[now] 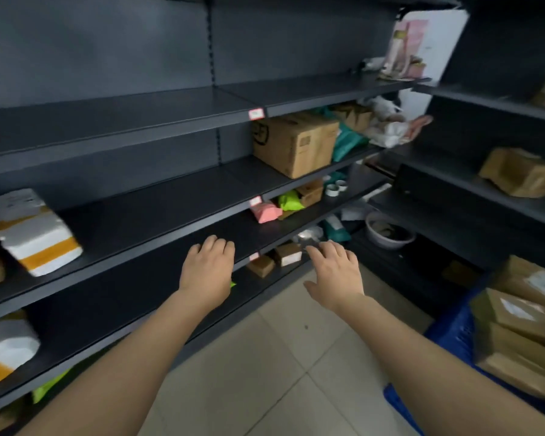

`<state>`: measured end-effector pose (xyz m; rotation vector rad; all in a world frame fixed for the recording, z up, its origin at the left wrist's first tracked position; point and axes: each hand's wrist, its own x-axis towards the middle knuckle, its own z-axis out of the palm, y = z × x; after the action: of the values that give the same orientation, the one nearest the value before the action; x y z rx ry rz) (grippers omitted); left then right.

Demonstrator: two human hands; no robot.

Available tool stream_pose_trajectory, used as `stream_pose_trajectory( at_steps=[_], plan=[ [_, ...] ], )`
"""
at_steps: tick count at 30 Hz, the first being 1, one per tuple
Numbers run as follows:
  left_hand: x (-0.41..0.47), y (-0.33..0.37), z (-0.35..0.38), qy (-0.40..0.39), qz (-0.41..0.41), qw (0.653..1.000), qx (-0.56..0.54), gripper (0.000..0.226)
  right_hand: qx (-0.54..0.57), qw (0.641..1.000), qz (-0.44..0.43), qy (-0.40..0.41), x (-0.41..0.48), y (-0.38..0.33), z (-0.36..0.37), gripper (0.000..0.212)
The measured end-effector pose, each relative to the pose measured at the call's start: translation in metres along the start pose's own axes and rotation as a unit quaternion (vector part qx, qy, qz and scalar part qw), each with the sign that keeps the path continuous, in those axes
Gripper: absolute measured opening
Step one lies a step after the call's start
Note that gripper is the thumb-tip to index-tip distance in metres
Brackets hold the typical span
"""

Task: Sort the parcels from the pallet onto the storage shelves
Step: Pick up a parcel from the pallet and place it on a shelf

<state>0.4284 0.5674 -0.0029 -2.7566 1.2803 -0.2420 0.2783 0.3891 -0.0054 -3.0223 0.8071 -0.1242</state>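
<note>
**A:** The storage shelves (155, 199) took up most of your view, running from the left edge to the upper right corner.

**B:** The blue pallet (447, 335) sat at the lower right edge. The brown parcels (523, 313) stacked on it were well apart from both your hands.

**A:** Some parcels were already shelved. You had a large cardboard box (293, 143) just above centre and a white-and-orange parcel (32, 231) at the left edge.

**B:** Your left hand (206, 269) hovered at the front edge of a shelf near centre, with the fingers loosely bent and nothing in them. I couldn't tell whether it touched the edge.

**A:** Your right hand (335, 275) was just right of centre, above the floor. Its fingers were spread and it held nothing either.

**B:** A small pink parcel (265, 212) lay on the shelf just above your left hand.

**A:** You looked to be between parcels, with neither hand carrying anything and the stack not yet finished.

**B:** I'd say your next move called for a turn towards the lower right. From there you needed both hands on the top parcel of the stack. The boxes looked uneven, so you'd have wanted a firm two-sided grip.
</note>
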Motion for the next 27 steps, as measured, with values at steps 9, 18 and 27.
stream_pose_trajectory(
  at_steps=[9, 18, 27],
  plan=[
    [0.0, 0.209, -0.037, 0.032, 0.169, 0.985, -0.025, 0.064, -0.006, 0.989, 0.147, -0.003, -0.14, 0.162, -0.014, 0.065],
    [-0.017, 0.435, -0.057, 0.028, 0.297, 0.952, -0.064, 0.068, -0.038, 0.961, 0.273, -0.02, -0.276, 0.332, -0.018, 0.055],
    [-0.02, 0.637, -0.058, 0.003, 0.449, 0.888, -0.1, 0.064, -0.025, 0.91, 0.412, -0.045, -0.373, 0.481, -0.011, 0.054]
  ],
)
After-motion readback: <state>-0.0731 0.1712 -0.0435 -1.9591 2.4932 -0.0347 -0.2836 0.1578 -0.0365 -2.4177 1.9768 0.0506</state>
